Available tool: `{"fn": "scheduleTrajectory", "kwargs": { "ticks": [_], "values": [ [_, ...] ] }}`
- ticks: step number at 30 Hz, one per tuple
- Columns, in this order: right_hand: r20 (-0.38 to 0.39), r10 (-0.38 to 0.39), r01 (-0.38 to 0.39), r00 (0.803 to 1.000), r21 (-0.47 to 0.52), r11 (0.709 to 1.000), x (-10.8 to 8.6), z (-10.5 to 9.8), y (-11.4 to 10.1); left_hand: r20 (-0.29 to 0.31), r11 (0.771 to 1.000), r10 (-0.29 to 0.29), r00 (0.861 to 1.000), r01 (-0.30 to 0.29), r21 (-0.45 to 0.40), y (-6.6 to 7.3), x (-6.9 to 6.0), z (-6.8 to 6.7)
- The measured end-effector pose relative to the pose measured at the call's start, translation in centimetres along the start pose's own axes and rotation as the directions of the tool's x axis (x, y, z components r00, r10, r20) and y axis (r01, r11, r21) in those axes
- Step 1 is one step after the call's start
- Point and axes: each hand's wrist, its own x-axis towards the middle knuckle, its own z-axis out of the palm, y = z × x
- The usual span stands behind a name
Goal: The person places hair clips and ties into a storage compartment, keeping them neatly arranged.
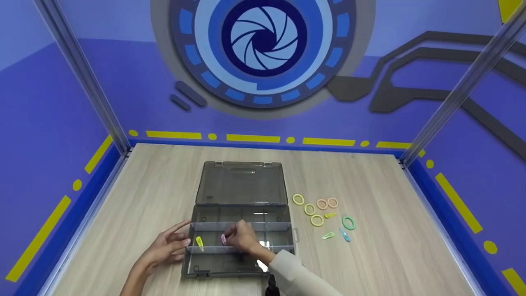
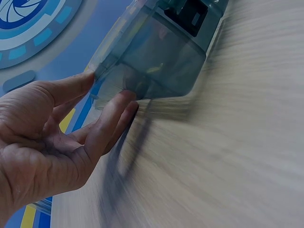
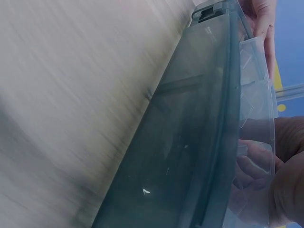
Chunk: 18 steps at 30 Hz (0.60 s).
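Note:
A smoky clear divided storage box (image 1: 226,265) lies with its lid (image 1: 242,183) folded back. My right hand (image 1: 244,237) reaches into its middle row and pinches a pink snap hair clip (image 1: 223,239) with thumb and fingers. To the left in that row, a yellow hair clip (image 1: 199,241) leans near the front divider. My left hand (image 1: 166,247) touches the box's left side with loosely bent fingers. The left wrist view shows the left fingertips (image 2: 124,96) against the box wall. Through a clear divider (image 3: 254,107), the right wrist view partly shows the right hand (image 3: 290,178).
Right of the box lie several hair ties: yellow (image 1: 317,220), peach (image 1: 322,204) and green (image 1: 349,223). Among them are a yellow clip (image 1: 330,215), a green clip (image 1: 328,235) and a blue clip (image 1: 344,234). Printed blue walls (image 1: 263,123) enclose the wooden table (image 1: 394,246).

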Motion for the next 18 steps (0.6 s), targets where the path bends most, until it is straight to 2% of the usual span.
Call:
{"fn": "scheduleTrajectory", "kwargs": {
  "ticks": [6,11,18],
  "values": [
    [0.013,0.022,-0.022,1.000,0.011,1.000,-0.04,-0.05,-0.04,0.007,1.000,0.003,1.000,-0.003,-0.008,-0.02,-0.14,0.02],
    [0.014,0.011,-0.011,1.000,-0.003,1.000,-0.04,0.00,-0.04,0.012,1.000,0.013,1.000,-0.013,-0.011,0.00,-0.24,0.02],
    [0.053,-0.010,0.009,0.999,0.014,1.000,-0.29,-0.51,0.19,-0.009,1.000,0.012,1.000,-0.012,0.003,0.03,-0.32,0.24]
  ]
}}
